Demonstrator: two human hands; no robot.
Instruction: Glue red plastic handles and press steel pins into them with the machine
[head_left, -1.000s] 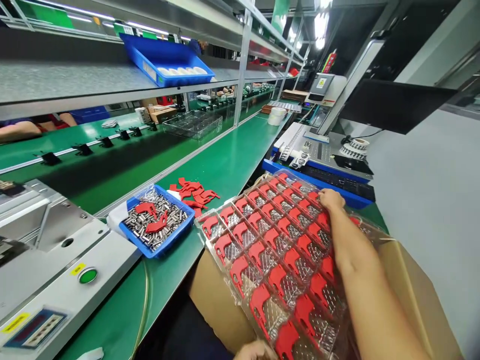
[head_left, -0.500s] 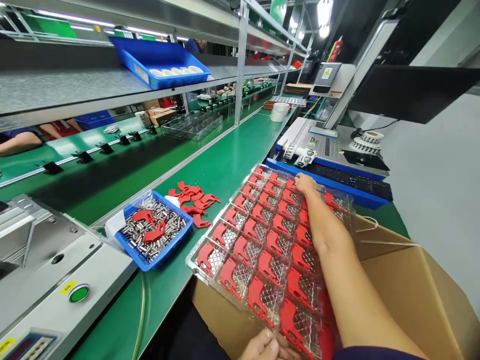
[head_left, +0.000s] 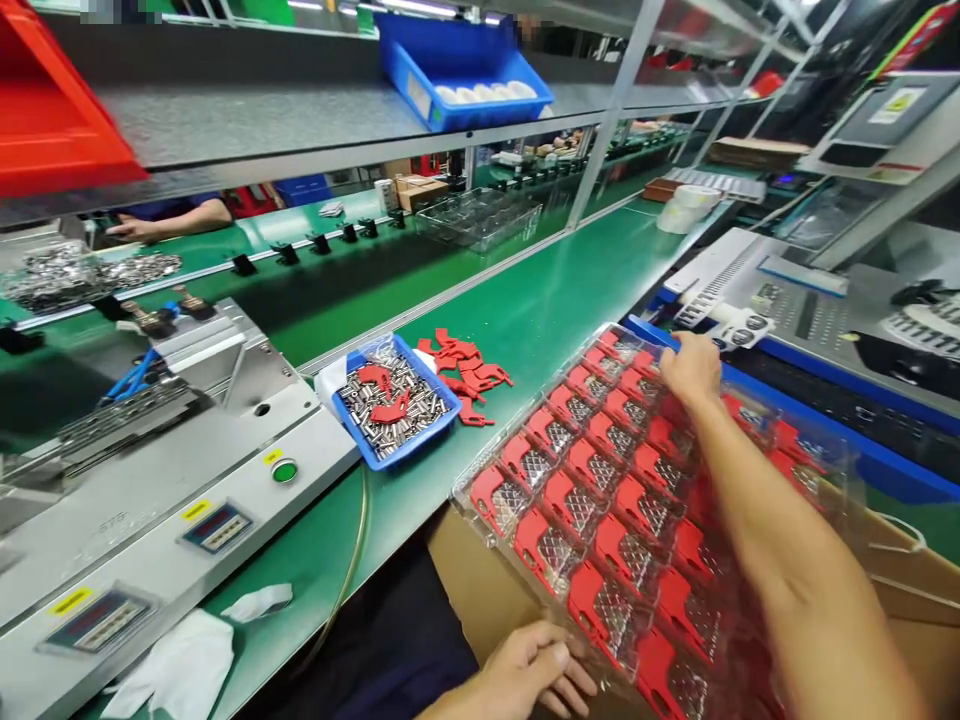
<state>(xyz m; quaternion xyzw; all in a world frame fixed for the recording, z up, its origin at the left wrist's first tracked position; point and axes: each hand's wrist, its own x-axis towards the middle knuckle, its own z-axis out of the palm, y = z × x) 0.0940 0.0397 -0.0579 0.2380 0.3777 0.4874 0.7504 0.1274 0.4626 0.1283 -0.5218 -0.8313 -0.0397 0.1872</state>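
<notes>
A clear plastic tray (head_left: 487,536) with many compartments holds flat red pistol-shaped pieces (head_left: 581,500), one in each compartment that shows plainly. It lies tilted between the green bench and an open cardboard box (head_left: 480,570). My right hand (head_left: 691,368) is closed on the tray's far edge, and its forearm crosses over the tray and hides part of it. At the near edge is my left hand (head_left: 536,668), thumb above and fingers curled at the clear rim. More red pieces (head_left: 469,370) lie loose on the bench beside a blue bin (head_left: 382,462) of small metal cylinders.
A grey machine (head_left: 247,480) with a green button stands at left, white gloves (head_left: 176,665) in front of it. At right are a keyboard (head_left: 817,430) and a marking machine. Overhead, a shelf carries a blue bin (head_left: 465,80). Someone's arm (head_left: 176,220) shows across the line.
The view has turned left, bringing the grey machine, gloves and a red bin into sight. Both hands stay at the tray's edges, and the tray appears lower and further right.
</notes>
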